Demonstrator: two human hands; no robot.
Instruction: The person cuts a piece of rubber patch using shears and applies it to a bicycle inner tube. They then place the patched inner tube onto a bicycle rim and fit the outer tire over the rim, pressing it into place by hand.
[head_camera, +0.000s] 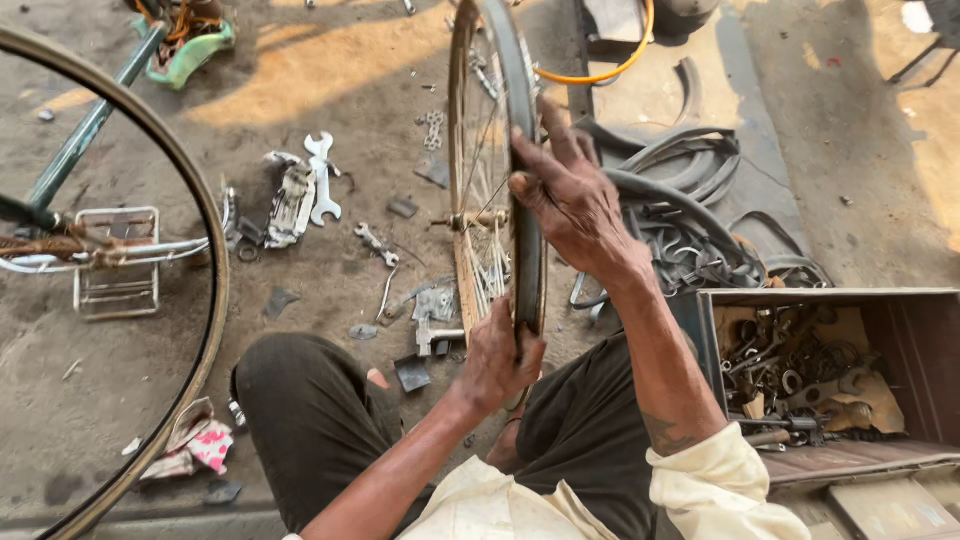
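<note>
Dusty concrete ground (330, 90) spreads out below me, littered with a double-ended spanner (321, 178), small metal parts and scraps. Between my knees stands the bicycle wheel (497, 180), upright on its edge and seen nearly edge-on, so its long axis runs straight away from me, from my lap toward the far ground. My left hand (497, 362) is the nearer one: it wraps the tyre and rim at the bottom, close to my body, fingers curled shut around it. My right hand (568, 195) sits farther out and higher on the same rim, fingers pressed together and laid flat over the tyre's outer edge, thumb hooked on the near side; whether the fingertips are tucked under the tyre's lip I cannot tell from this angle. So the wheel lies directly under both palms, with the hub and axle (468, 220) just left of my right wrist. A heap of old rubber tubes (680, 200) lies to the right, beside an open metal box (905, 330) of loose hardware, and another bicycle's wheel (205, 230) arcs past on my left.
</note>
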